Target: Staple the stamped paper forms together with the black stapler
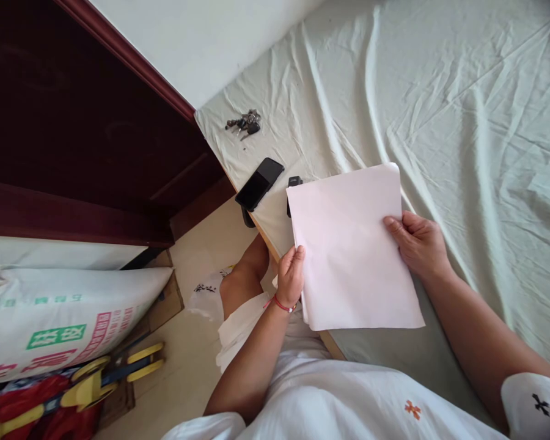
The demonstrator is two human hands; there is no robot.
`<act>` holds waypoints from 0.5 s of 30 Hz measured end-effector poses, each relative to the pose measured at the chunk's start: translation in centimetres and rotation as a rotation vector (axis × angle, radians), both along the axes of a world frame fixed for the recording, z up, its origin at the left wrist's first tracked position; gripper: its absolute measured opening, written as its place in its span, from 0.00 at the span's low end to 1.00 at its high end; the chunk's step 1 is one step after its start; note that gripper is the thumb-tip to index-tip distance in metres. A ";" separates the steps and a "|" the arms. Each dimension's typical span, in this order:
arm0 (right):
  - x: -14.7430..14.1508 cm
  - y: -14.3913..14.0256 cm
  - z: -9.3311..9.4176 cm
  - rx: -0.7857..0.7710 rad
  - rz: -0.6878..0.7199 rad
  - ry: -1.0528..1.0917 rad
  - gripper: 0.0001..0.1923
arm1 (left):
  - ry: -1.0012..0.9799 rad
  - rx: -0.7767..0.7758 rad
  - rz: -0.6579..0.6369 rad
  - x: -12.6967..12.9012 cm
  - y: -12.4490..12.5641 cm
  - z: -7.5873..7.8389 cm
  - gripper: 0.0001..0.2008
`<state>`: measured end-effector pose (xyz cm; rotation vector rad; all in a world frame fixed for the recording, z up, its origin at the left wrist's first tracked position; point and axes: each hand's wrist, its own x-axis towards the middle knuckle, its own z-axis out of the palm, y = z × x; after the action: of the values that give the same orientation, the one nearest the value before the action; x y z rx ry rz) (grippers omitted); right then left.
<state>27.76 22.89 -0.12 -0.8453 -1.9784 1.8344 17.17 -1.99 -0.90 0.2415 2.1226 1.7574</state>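
Observation:
A stack of blank white paper sheets (352,256) is held up over the edge of the cloth-covered surface. My left hand (291,276) pinches its left edge, thumb on top, with a red string bracelet at the wrist. On the opposite edge, my right hand (419,241) grips the paper with the thumb on the front and the fingers partly hidden behind. Several sheet edges show at the left side. A small black device (294,182) lies partly covered behind the paper's upper left corner.
A black phone (260,183) lies at the surface's left edge, with a bunch of keys (246,123) beyond it. Wrinkled pale green cloth (440,122) covers the surface. On the floor side are a printed white sack (73,318), a yellow-and-blue wheeled object (89,382) and dark red furniture (73,122).

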 end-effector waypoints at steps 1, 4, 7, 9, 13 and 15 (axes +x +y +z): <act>0.0 0.0 0.1 0.000 0.001 -0.001 0.20 | 0.001 0.003 -0.007 0.0 0.0 0.0 0.28; -0.1 -0.1 0.1 0.006 0.002 -0.009 0.22 | 0.005 -0.003 -0.028 0.1 0.0 -0.1 0.26; -0.2 -0.2 0.0 0.005 0.011 -0.012 0.23 | 0.016 -0.003 -0.033 0.1 0.0 0.0 0.26; -0.2 -0.2 -0.1 0.012 0.017 -0.013 0.23 | 0.014 -0.003 -0.032 0.2 0.1 0.1 0.26; -0.3 -0.2 0.0 0.039 0.012 -0.024 0.23 | 0.006 -0.012 -0.020 0.4 0.2 0.2 0.27; -0.3 -0.2 0.0 0.051 -0.004 -0.023 0.23 | 0.000 -0.011 -0.023 0.4 0.2 0.1 0.26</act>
<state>27.43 22.67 -0.10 -0.8583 -2.0270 1.7713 17.59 -1.81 -0.76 0.2622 2.1201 1.7321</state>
